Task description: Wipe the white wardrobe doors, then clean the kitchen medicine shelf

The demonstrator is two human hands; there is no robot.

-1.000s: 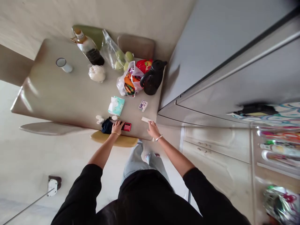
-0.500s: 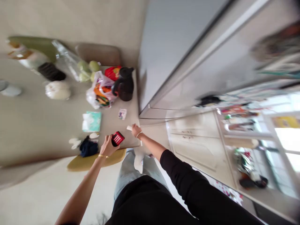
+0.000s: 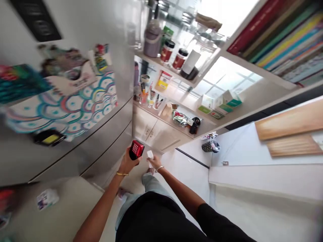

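Note:
My left hand [image 3: 127, 163] is wrapped around a small red-and-black box [image 3: 137, 150], whose red face carries rows of pale marks like a keypad. Its exact kind is unclear. Just to the right, my right hand [image 3: 154, 162] grips a small white flat piece [image 3: 150, 154], which sticks up beyond the fingers; I cannot make out what it is. Both hands are in front of my body, above the floor, a short way apart. Neither item touches the other.
A grey fridge [image 3: 101, 148] with drawings on it rises at left, beside a table [image 3: 73, 198]. Ahead are a low cabinet [image 3: 166, 136] and shelves of jars, boxes and books [image 3: 285, 40]. A dark basket [image 3: 210, 146] stands at right, near a white wall.
My view has swung right, from the table with bags and a black jug toward the fridge and shelves. Both hands have come along, still holding the red-and-black box and the white piece.

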